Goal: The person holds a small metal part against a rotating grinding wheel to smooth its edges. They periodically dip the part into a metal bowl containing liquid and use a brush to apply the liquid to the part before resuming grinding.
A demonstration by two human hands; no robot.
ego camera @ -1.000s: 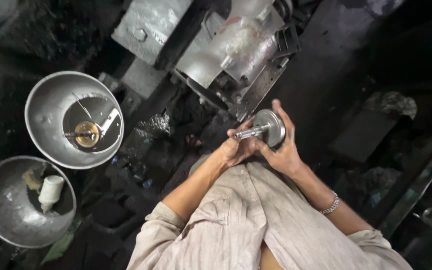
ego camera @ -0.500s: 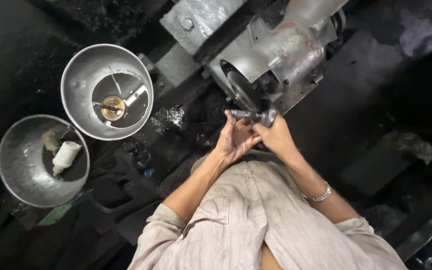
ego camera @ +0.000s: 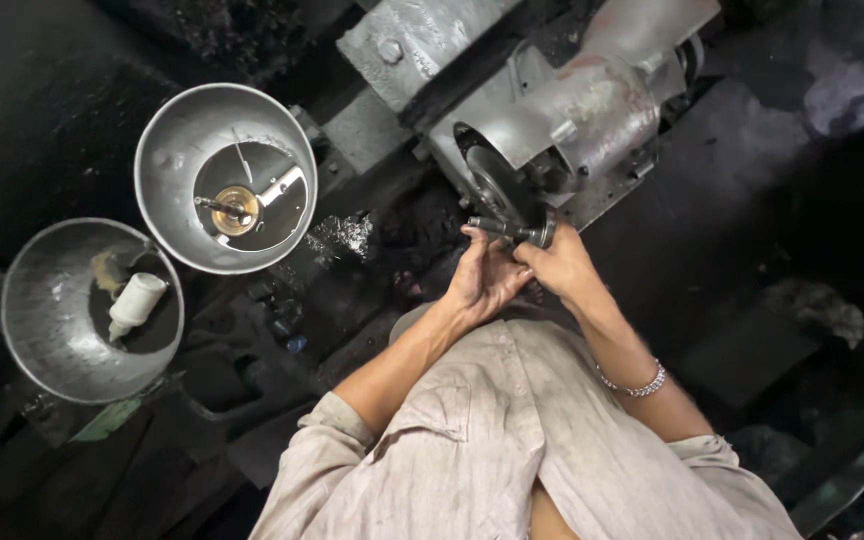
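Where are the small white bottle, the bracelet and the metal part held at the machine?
white bottle (ego camera: 135,303), head view, its body.
bracelet (ego camera: 635,385), head view, its chain links.
metal part (ego camera: 508,231), head view, its shaft.

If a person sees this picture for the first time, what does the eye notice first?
Two shiny metal bowls stand out at the left: the upper bowl holds a small brass part, the lower bowl a white bottle. At the centre, the left hand and right hand hold a metal rod against a grey machine.
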